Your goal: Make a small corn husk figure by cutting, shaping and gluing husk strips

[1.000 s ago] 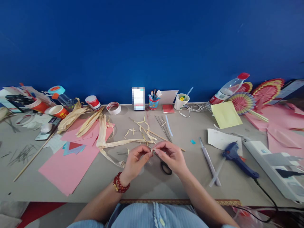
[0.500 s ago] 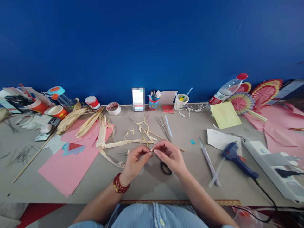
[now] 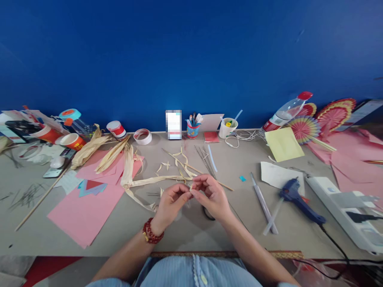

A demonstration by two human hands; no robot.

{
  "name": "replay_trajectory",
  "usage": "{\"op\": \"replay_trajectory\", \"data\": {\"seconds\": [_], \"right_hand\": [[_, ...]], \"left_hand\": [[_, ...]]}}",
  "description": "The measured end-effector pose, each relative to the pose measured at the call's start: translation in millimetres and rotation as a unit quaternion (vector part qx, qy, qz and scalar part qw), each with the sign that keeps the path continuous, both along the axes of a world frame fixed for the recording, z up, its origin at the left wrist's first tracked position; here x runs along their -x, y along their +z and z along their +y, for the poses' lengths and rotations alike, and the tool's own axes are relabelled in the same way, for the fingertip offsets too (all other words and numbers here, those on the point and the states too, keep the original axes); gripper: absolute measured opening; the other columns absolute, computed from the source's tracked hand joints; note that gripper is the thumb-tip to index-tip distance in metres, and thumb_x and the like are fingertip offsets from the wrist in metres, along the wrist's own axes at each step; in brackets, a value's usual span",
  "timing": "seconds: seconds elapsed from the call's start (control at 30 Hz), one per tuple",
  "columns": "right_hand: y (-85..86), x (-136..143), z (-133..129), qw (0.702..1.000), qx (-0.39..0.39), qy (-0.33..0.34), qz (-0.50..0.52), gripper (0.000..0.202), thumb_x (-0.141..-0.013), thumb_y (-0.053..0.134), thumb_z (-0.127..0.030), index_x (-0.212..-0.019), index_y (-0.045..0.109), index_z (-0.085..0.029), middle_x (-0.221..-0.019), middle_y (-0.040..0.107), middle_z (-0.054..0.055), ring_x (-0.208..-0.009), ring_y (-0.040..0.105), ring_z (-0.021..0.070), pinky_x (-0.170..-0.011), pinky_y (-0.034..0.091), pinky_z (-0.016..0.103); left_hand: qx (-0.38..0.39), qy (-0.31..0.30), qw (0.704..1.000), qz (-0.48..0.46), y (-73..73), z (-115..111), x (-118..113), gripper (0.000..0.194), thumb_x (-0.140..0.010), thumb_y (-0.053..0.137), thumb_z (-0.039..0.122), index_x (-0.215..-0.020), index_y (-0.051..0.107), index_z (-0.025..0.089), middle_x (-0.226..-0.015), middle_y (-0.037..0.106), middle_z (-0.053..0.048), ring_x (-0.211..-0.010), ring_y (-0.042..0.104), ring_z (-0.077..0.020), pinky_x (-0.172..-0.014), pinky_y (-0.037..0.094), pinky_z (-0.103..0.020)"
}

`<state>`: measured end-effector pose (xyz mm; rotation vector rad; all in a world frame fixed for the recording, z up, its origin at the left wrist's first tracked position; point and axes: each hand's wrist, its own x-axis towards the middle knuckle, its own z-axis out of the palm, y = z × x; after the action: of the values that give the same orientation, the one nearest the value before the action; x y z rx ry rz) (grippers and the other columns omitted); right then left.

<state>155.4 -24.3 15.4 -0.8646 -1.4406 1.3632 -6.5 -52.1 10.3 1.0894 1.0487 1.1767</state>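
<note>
Both hands meet fingertip to fingertip over the middle of the desk. My left hand (image 3: 172,202), with red beads at the wrist, pinches a tiny pale strip of corn husk, mostly hidden by the fingers. Against the same strip, my right hand (image 3: 212,197) presses thumb and index finger. A thin dark wire (image 3: 240,219) shows past the right wrist; where its other end lies is hidden. Under the right hand lie scissors, of which a black handle loop (image 3: 208,214) shows. Just beyond the fingers, a long corn husk strip (image 3: 161,179) and small husk scraps (image 3: 166,164) lie on the desk.
To the left are pink paper sheets (image 3: 86,211), dried husks (image 3: 89,150) and loose wires (image 3: 28,195). A blue glue gun (image 3: 302,201), a craft knife (image 3: 265,205) and a white power strip (image 3: 336,211) lie right. Cups, tape (image 3: 143,136) and a phone (image 3: 174,125) line the wall.
My right hand has shifted slightly left and turned, covering more of the scissors' handle. The thin wire now sticks out past my right wrist. My left hand stays nearly in place.
</note>
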Motion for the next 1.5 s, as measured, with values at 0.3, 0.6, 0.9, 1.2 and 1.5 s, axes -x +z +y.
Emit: {"op": "replay_trajectory", "data": {"seconds": [0.3, 0.6, 0.9, 1.2, 1.5], "right_hand": [[0.6, 1.6, -0.2, 1.0, -0.014, -0.009, 0.0, 0.031, -0.087, 0.067, -0.025, -0.115, 0.055, -0.024, -0.087, 0.064, 0.003, -0.078, 0.063, 0.0169, -0.07, 0.055, 0.03], [-1.6, 4.0, -0.3, 1.0, -0.001, -0.009, 0.025, 0.012, -0.086, 0.07, -0.031, -0.093, 0.069, -0.022, -0.091, 0.065, 0.005, -0.077, 0.063, 0.0166, -0.07, 0.056, 0.029], [-1.8, 7.8, -1.0, 0.999, -0.031, -0.02, 0.036, 0.004, -0.087, 0.068, -0.023, -0.083, 0.069, -0.022, -0.089, 0.062, 0.005, -0.082, 0.061, 0.018, -0.068, 0.053, 0.028], [-0.5, 9.2, -2.9, 0.995, -0.086, -0.054, 0.0, 0.009, -0.086, 0.065, -0.017, -0.078, 0.065, -0.022, -0.083, 0.062, 0.004, -0.083, 0.061, 0.0198, -0.073, 0.05, 0.031], [-1.6, 10.7, -3.5, 0.996, -0.071, -0.054, -0.002, 0.007, -0.088, 0.065, -0.023, -0.081, 0.066, -0.021, -0.086, 0.063, 0.005, -0.083, 0.061, 0.0197, -0.071, 0.051, 0.03]], "left_hand": [[0.026, 0.006, 0.999, -0.034, -6.6, -0.8, 0.5, 0.019, -0.084, 0.07, 0.034, -0.078, 0.067, 0.016, -0.074, 0.061, 0.0, -0.071, 0.052, -0.0126, -0.07, 0.043, -0.024], [0.041, 0.031, 0.996, -0.078, -8.4, -1.5, -0.2, 0.016, -0.081, 0.074, 0.031, -0.081, 0.069, 0.017, -0.077, 0.064, -0.001, -0.074, 0.055, -0.0128, -0.073, 0.045, -0.024], [0.035, 0.038, 0.995, -0.085, -8.3, -1.5, -1.2, 0.015, -0.081, 0.074, 0.03, -0.078, 0.068, 0.017, -0.075, 0.064, -0.001, -0.074, 0.055, -0.013, -0.073, 0.045, -0.024], [0.045, 0.034, 0.994, -0.092, -5.3, -1.9, -2.6, 0.016, -0.081, 0.075, 0.03, -0.076, 0.068, 0.016, -0.073, 0.063, 0.0, -0.072, 0.054, -0.0127, -0.071, 0.044, -0.024], [0.048, 0.04, 0.992, -0.11, -5.9, -0.7, -3.3, 0.015, -0.08, 0.075, 0.03, -0.077, 0.069, 0.017, -0.074, 0.065, 0.0, -0.074, 0.055, -0.0127, -0.073, 0.045, -0.024]]}}
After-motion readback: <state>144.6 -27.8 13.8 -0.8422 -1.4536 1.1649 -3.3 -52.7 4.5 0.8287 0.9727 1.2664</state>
